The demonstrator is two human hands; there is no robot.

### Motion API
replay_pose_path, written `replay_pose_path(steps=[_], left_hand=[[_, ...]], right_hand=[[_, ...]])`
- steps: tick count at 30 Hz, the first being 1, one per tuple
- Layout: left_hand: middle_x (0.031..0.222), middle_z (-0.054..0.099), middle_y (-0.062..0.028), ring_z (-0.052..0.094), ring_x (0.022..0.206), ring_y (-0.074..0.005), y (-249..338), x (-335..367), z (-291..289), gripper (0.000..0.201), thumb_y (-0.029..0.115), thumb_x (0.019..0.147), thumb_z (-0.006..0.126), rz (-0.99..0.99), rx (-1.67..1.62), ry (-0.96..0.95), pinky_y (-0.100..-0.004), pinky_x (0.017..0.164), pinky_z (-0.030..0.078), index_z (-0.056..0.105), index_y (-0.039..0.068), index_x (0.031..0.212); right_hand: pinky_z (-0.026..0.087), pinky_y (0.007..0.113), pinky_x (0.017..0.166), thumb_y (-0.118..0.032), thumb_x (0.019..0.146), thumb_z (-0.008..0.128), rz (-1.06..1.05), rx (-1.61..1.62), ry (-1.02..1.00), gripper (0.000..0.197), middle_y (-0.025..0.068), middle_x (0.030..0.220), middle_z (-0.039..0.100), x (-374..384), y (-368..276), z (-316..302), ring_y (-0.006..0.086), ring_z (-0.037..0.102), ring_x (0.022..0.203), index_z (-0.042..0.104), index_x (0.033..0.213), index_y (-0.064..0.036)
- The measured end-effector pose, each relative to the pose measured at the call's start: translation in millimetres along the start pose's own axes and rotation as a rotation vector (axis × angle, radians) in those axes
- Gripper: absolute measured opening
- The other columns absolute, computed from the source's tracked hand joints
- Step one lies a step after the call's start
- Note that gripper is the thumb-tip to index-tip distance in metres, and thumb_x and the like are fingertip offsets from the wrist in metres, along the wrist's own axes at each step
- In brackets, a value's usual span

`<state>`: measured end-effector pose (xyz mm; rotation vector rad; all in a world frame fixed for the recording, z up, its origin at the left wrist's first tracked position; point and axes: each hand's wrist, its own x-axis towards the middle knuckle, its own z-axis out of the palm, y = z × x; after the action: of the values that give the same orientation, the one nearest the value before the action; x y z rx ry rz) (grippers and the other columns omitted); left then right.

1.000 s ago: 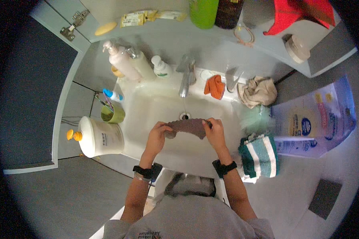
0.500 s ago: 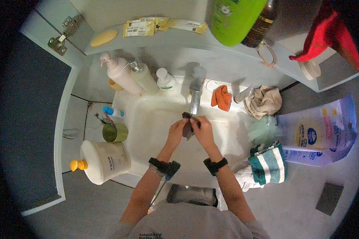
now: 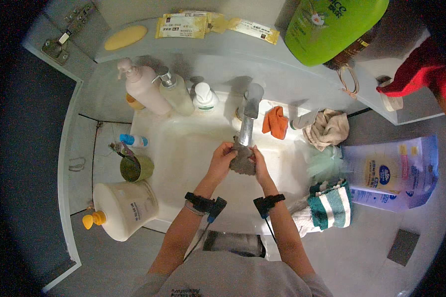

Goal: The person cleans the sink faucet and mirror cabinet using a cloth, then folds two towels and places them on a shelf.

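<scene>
A small grey-brown cloth (image 3: 243, 163) hangs spread between my two hands, right under the spout of the chrome faucet (image 3: 249, 114). My left hand (image 3: 219, 164) pinches its left side with thumb and fingers. At the opposite side, my right hand (image 3: 261, 167) grips the cloth's edge. Both hands are above the basin of the white sink (image 3: 181, 185). Whether water is running cannot be made out. Each wrist wears a black strap with a small dark box.
Pump bottles (image 3: 144, 88) and a white bottle (image 3: 204, 97) line the sink's back left. A green cup (image 3: 137, 169) and large cream jug (image 3: 126, 208) stand left. Orange cloth (image 3: 275, 123), beige cloth (image 3: 327, 129), striped towel (image 3: 329, 207) and purple packs (image 3: 389, 171) lie right. A shelf hangs behind.
The cloth was bunched between my closely held hands; now it is stretched wider and hangs flat. My hands have moved apart. The whole view has shifted slightly.
</scene>
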<state>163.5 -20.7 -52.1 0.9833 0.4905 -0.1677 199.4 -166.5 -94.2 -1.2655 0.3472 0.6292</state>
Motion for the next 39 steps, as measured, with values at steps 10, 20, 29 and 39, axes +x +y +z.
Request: replay_pose_path(steps=[10, 20, 29, 39], left_hand=[[0.096, 0.057, -0.0094, 0.058, 0.086, -0.0194, 15, 10, -3, 0.03, 0.014, 0.081, 0.06, -0.259, -0.174, 0.004, -0.0305, 0.073, 0.05, 0.05, -0.002, 0.105], [0.092, 0.058, -0.0065, 0.058, 0.082, -0.0167, -10, 38, -29, 0.023, 0.014, 0.08, 0.061, -0.203, 0.107, -0.171, -0.0309, 0.071, 0.049, 0.054, 0.003, 0.098], [0.089, 0.058, -0.0107, 0.055, 0.083, -0.0224, -24, 32, -18, 0.018, 0.016, 0.081, 0.058, 0.235, 0.814, 0.046, -0.0337, 0.077, 0.044, 0.054, 0.001, 0.091], [0.082, 0.059, -0.022, 0.057, 0.078, -0.0384, -43, 31, 2, 0.022, 0.016, 0.085, 0.046, 0.441, 1.359, 0.182, -0.0451, 0.068, 0.047, 0.052, -0.002, 0.096]], right_hand=[[0.047, 0.026, 0.076, -0.034, 0.086, 0.055, 0.027, -0.009, -0.226, 0.041, 0.0054, 0.096, 0.058, -15, -29, -5, 0.0134, 0.056, 0.086, 0.05, 0.108, 0.0009], [0.042, 0.023, 0.063, -0.015, 0.082, 0.062, -0.192, -0.442, -0.27, 0.018, 0.0009, 0.079, 0.055, -15, -41, -4, 0.0084, 0.05, 0.073, 0.054, 0.093, -0.0037], [0.044, 0.03, 0.06, -0.012, 0.081, 0.06, -0.414, -0.585, -0.029, 0.015, 0.0094, 0.075, 0.057, 10, -7, -19, 0.0183, 0.054, 0.066, 0.052, 0.087, -0.0004], [0.046, 0.042, 0.067, -0.031, 0.086, 0.05, -0.357, -0.653, 0.27, 0.036, 0.0255, 0.08, 0.06, 31, 9, 16, 0.0399, 0.059, 0.075, 0.061, 0.091, 0.0029]])
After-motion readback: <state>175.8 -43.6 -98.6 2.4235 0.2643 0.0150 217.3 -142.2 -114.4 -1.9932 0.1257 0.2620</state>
